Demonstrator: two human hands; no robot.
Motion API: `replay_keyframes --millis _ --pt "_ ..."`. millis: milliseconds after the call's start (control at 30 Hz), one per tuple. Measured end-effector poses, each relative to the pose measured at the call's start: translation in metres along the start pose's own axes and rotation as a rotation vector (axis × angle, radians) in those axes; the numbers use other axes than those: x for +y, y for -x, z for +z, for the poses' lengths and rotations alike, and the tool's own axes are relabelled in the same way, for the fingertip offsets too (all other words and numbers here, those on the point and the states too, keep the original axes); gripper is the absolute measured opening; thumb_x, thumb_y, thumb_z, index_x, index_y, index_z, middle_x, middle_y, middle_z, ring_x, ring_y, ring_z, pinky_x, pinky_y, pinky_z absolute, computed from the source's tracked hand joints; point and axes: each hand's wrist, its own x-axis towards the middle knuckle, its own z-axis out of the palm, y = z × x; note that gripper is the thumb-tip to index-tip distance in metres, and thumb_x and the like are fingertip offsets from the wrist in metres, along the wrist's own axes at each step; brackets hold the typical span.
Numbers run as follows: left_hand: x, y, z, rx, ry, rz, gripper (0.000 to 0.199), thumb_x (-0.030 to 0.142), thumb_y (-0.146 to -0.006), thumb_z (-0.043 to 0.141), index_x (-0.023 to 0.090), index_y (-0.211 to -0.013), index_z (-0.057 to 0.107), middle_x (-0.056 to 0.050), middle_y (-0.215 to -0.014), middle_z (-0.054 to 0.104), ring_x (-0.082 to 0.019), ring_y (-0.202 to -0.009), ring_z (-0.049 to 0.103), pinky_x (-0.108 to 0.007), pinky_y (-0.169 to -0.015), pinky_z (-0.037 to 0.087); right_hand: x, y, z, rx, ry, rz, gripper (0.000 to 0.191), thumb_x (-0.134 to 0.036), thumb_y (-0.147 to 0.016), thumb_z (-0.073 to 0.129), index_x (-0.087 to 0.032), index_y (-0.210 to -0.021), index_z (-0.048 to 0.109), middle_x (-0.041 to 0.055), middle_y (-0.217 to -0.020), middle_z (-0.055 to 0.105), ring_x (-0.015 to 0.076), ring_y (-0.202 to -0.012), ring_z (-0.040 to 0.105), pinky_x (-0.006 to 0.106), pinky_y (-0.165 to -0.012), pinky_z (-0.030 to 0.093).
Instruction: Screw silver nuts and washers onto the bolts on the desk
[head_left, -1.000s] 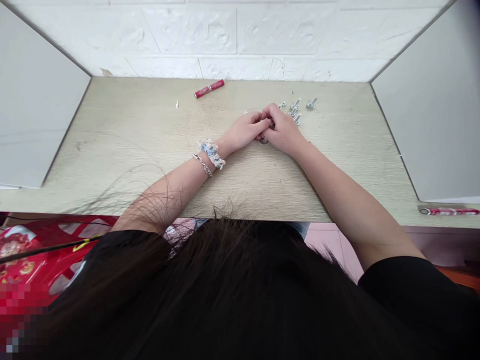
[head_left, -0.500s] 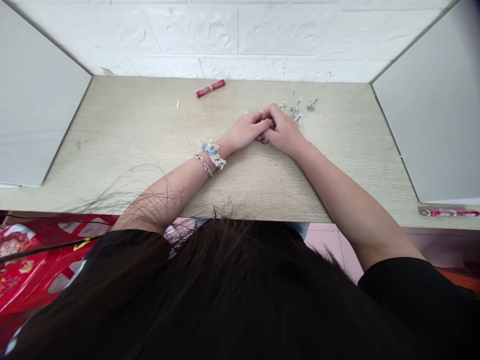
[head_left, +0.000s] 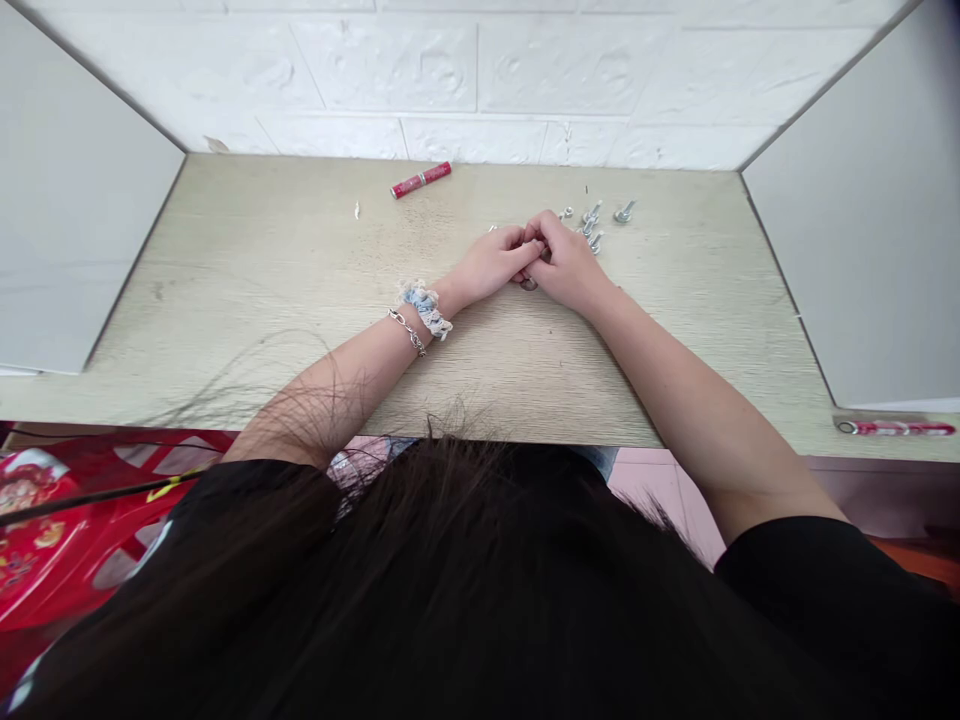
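Note:
My left hand [head_left: 491, 262] and my right hand [head_left: 566, 262] meet over the middle of the table, fingers closed and touching. Between them is a small metal bolt [head_left: 529, 284]; only its rounded end shows below the fingers, the rest is covered. Just beyond my right hand lies a group of silver bolts [head_left: 591, 222] with washers or nuts on them, partly hidden by that hand. One more bolt [head_left: 625, 211] lies apart to the right, and a small nut [head_left: 568, 212] sits to the left of the group. Another small metal piece [head_left: 493, 228] peeks out behind my left hand.
A red tube-like stick [head_left: 421, 180] lies near the white brick wall [head_left: 405, 70]. A similar one [head_left: 896, 428] is at the table's right front edge. Grey panels [head_left: 67, 200] flank the wooden table [head_left: 247, 290]. A red plastic chair [head_left: 67, 540] stands at lower left.
Both hands stay in almost the same place, still together around the bolt. The view has shifted very slightly; nothing on the table has visibly moved.

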Motion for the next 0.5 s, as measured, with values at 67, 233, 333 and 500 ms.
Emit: replay_keyframes --millis 67,233,333,500 --pt "0.0006 0.0003 -0.0001 -0.002 0.004 -0.005 0.023 0.017 -0.100 0.063 0.015 -0.078 0.057 0.001 -0.066 0.063 -0.006 -0.059 0.063 -0.017 -0.064 0.051 0.0009 -0.0001 0.0013 0.007 0.001 0.000 0.017 -0.030 -0.086 0.058 -0.026 -0.102 0.053 0.0036 -0.093 0.064 0.0232 -0.089 0.060 0.049 -0.090 0.056" --pt "0.0050 0.0015 -0.0006 0.012 0.102 -0.054 0.026 0.022 -0.104 0.058 0.015 -0.080 0.058 0.003 -0.067 0.061 -0.005 -0.059 0.063 -0.015 -0.064 0.051 0.0041 -0.0032 0.0038 0.072 0.053 -0.039 0.018 -0.042 -0.093 0.056 -0.026 -0.102 0.055 0.0078 -0.105 0.066 0.0271 -0.105 0.060 0.054 -0.097 0.054" --pt "0.0066 0.0012 -0.0015 0.048 0.169 -0.084 0.030 0.026 -0.106 0.056 0.015 -0.078 0.056 0.004 -0.065 0.059 -0.004 -0.057 0.061 -0.014 -0.062 0.050 0.0035 -0.0044 0.0029 0.089 0.065 -0.050 0.024 -0.051 -0.098 0.053 -0.029 -0.106 0.058 0.0091 -0.108 0.068 0.0295 -0.116 0.058 0.057 -0.102 0.051" --pt "0.0045 -0.0008 -0.0041 0.052 0.223 -0.090 0.028 0.028 -0.105 0.061 0.015 -0.080 0.059 0.004 -0.066 0.061 -0.003 -0.057 0.059 -0.013 -0.064 0.050 -0.0028 -0.0026 0.0000 0.109 0.054 -0.064 0.028 -0.049 -0.099 0.048 -0.029 -0.111 0.064 0.0114 -0.120 0.069 0.0319 -0.130 0.058 0.061 -0.110 0.048"
